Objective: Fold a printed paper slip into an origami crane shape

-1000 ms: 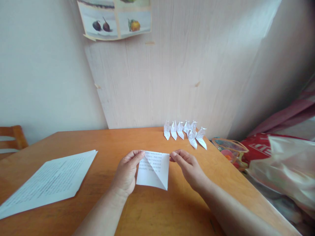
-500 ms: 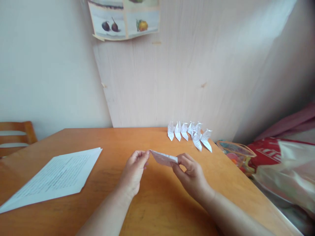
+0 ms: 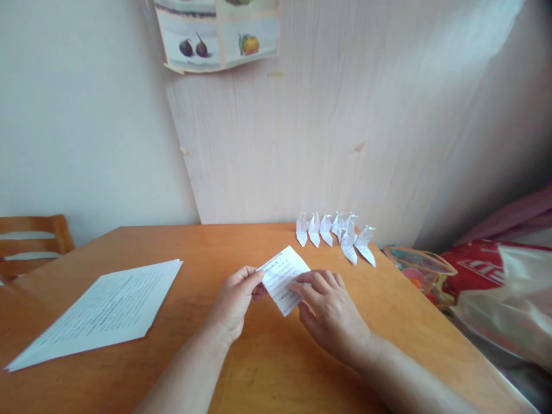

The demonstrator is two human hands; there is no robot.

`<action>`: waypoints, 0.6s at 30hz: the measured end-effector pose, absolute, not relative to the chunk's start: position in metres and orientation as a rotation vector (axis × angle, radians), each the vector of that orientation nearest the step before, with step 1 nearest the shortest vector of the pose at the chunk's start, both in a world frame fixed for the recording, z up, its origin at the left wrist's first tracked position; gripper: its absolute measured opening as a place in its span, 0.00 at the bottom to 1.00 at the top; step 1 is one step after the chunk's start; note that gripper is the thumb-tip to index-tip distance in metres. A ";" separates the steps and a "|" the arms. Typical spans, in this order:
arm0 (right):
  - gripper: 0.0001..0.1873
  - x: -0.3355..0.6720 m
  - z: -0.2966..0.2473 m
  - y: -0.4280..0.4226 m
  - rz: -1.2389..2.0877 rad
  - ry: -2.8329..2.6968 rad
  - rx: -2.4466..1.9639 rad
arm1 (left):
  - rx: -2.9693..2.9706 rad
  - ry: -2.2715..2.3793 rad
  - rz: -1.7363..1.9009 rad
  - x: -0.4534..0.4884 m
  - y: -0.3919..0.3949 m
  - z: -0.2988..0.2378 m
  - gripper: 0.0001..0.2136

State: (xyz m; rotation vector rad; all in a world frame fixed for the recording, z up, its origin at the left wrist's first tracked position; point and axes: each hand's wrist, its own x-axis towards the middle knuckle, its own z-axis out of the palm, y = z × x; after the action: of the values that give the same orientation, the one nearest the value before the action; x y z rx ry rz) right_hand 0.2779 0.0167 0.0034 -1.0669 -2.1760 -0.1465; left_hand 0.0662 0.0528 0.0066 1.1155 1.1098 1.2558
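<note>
Between my two hands is a small folded square of printed paper (image 3: 282,277), held above the table with one corner toward me and its text side up. My left hand (image 3: 239,293) pinches its left corner between thumb and fingers. On the opposite side, my right hand (image 3: 330,305) grips the right corner, its fingers lying over the paper's edge and face. Several folded paper birds (image 3: 325,231) stand in a cluster at the back right of the table, beyond the paper.
On the left of the wooden table (image 3: 207,368) lies a stack of printed sheets (image 3: 107,310). A chair back (image 3: 34,241) shows at far left. A red bag (image 3: 472,267) and an orange-rimmed basket (image 3: 418,264) stand past the right edge. A fruit picture (image 3: 219,40) hangs on the wall.
The folded paper has turned from nearly edge-on to showing its printed face as an upright diamond. My right hand has rolled over, its fingers now on top of the paper.
</note>
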 end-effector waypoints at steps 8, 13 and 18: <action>0.18 0.286 0.012 0.015 -0.100 -1.878 -1.019 | 1.645 1.214 1.340 0.073 0.041 0.020 0.10; 0.18 0.289 0.015 0.017 -0.196 -1.800 -1.042 | 1.826 1.230 1.357 0.081 0.029 0.023 0.05; 0.11 0.289 0.015 0.016 -0.181 -1.843 -1.070 | 1.898 1.188 1.329 0.083 0.028 0.021 0.04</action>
State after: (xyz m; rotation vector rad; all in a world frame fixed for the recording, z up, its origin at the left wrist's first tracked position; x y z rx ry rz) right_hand 0.2894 0.0159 0.0146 -1.0700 -1.8426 -0.1808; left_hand 0.0832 0.0276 0.0210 1.8980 1.1878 1.3290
